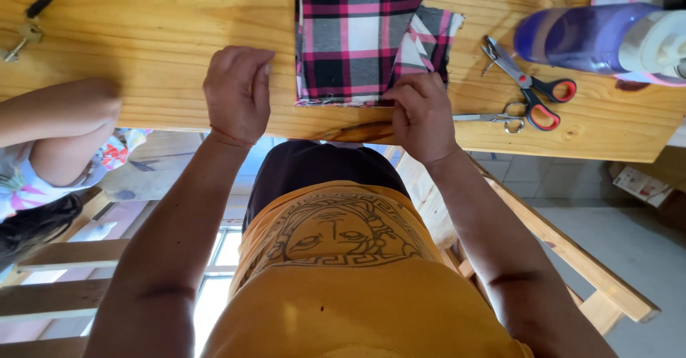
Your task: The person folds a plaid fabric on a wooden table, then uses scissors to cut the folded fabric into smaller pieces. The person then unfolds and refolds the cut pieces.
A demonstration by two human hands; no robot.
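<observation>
A folded plaid fabric [350, 36] in black, grey, white and pink lies on the wooden table [157, 36]. My right hand [421, 118] pinches its near edge at the right corner. A smaller piece of the same plaid [432, 40] sticks out beside it, just beyond my right hand. My left hand [238, 93] rests on the bare wood a little left of the fabric, fingers curled under, apart from the cloth and with nothing seen in it.
Red-handled scissors [532, 90] and small metal snips [493, 118] lie right of my right hand. A purple bottle [586, 36] lies on its side at the far right. Keys [21, 40] sit at the far left. Another person's arm [57, 111] rests at the table's left edge.
</observation>
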